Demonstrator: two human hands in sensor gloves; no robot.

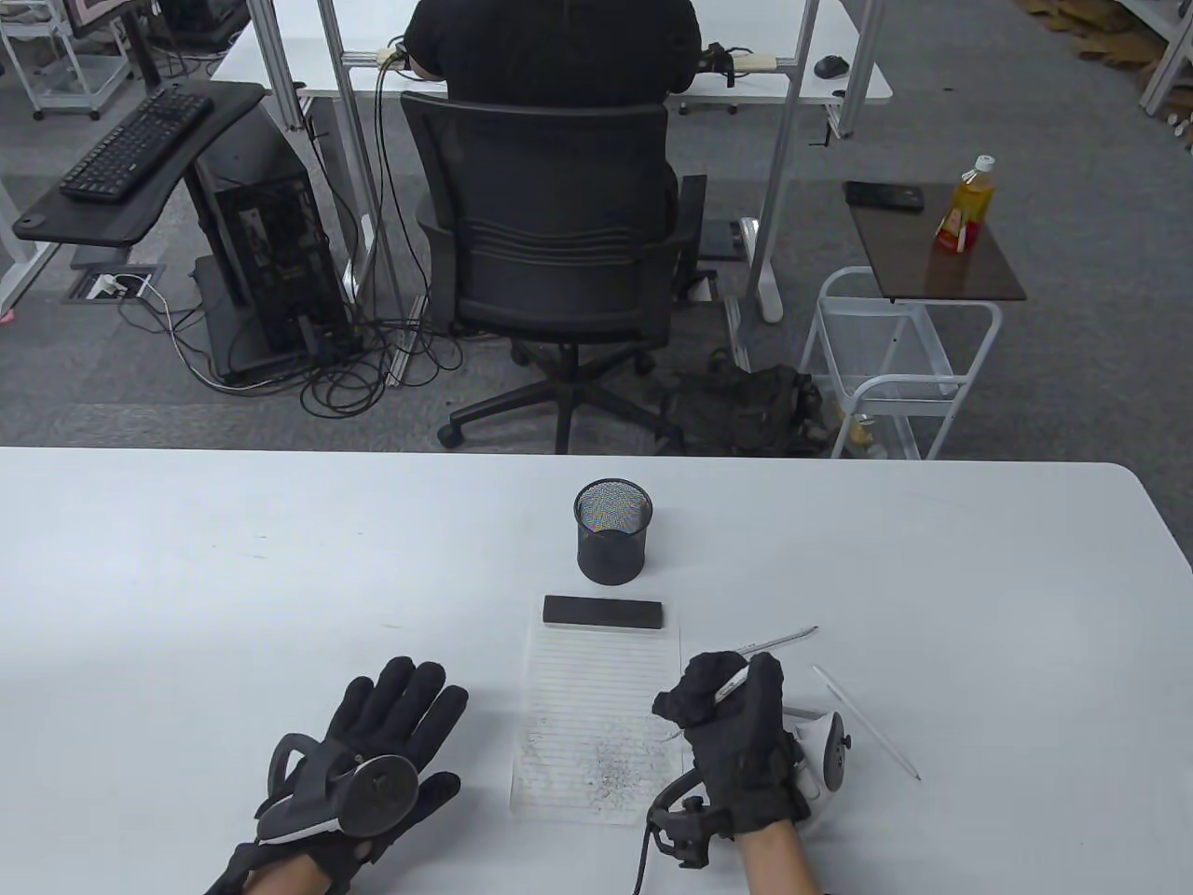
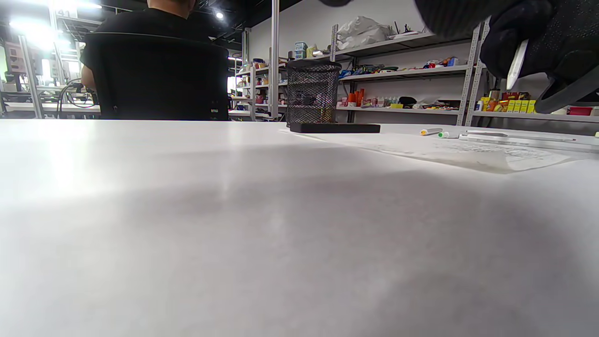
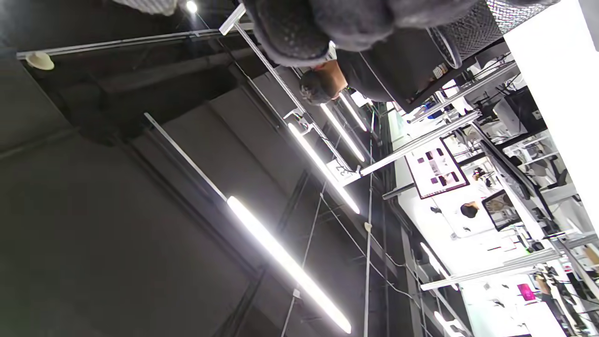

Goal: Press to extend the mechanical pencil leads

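Observation:
My right hand [image 1: 713, 697] grips a white mechanical pencil [image 1: 730, 686] over the right edge of a lined paper sheet [image 1: 596, 718], tip pointing down toward the sheet. The left wrist view shows this hand and pencil [image 2: 514, 65] at its top right. A second pencil [image 1: 778, 639] lies on the table just beyond the right hand. A third pencil [image 1: 867, 722] lies to its right. My left hand [image 1: 401, 713] rests flat on the table left of the sheet, fingers spread, holding nothing.
A black mesh pen cup [image 1: 612, 531] stands behind the sheet. A black block [image 1: 603, 612] lies across the sheet's top edge. Grey marks cover the sheet's lower part. The white table [image 1: 186, 578] ends at the far edge, with an office chair beyond.

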